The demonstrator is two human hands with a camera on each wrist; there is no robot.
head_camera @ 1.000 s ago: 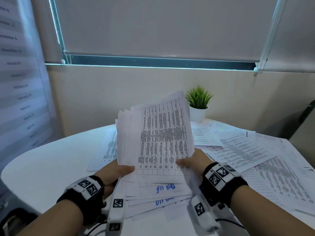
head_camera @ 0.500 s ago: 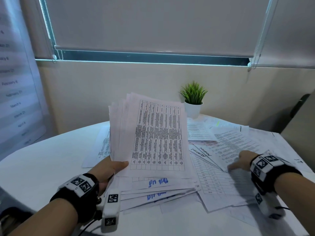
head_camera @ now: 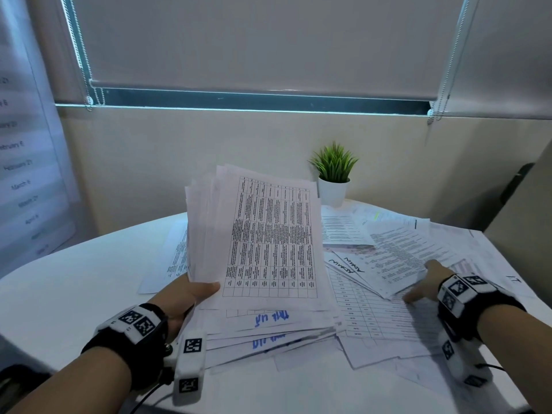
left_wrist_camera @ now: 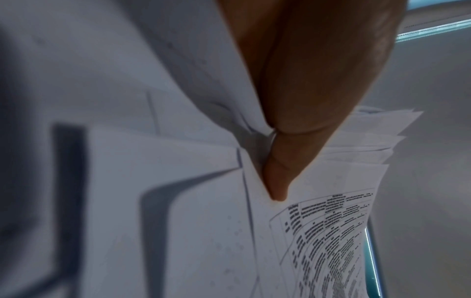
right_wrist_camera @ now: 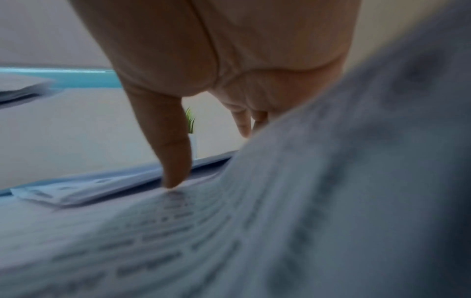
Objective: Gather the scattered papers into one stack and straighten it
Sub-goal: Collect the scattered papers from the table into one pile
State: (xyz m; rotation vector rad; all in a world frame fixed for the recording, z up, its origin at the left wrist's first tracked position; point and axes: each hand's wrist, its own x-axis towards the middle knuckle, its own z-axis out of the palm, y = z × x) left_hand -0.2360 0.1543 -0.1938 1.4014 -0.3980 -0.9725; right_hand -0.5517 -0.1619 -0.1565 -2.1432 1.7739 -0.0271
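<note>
My left hand [head_camera: 198,291] grips a thick, uneven stack of printed sheets [head_camera: 268,240] by its lower left corner, thumb on top, and holds it tilted up over the table. In the left wrist view the thumb [left_wrist_camera: 277,181] pinches the stack [left_wrist_camera: 331,231]. Under it lies a fanned pile with blue handwriting [head_camera: 268,327]. My right hand [head_camera: 424,282] lies far right on the scattered papers [head_camera: 397,252], fingers straight. In the right wrist view its thumb [right_wrist_camera: 175,177] presses a sheet while a blurred page [right_wrist_camera: 305,201] curves up in front of the fingers.
The round white table [head_camera: 74,294] carries more loose sheets at the far right and one sheet [head_camera: 176,258] behind the held stack. A small potted plant [head_camera: 333,174] stands at the back by the wall. A dark chair back [head_camera: 513,186] is at the right.
My right hand has let go of the stack and moved right onto the scattered papers. The left hand now holds the stack alone, tilted slightly more to the left.
</note>
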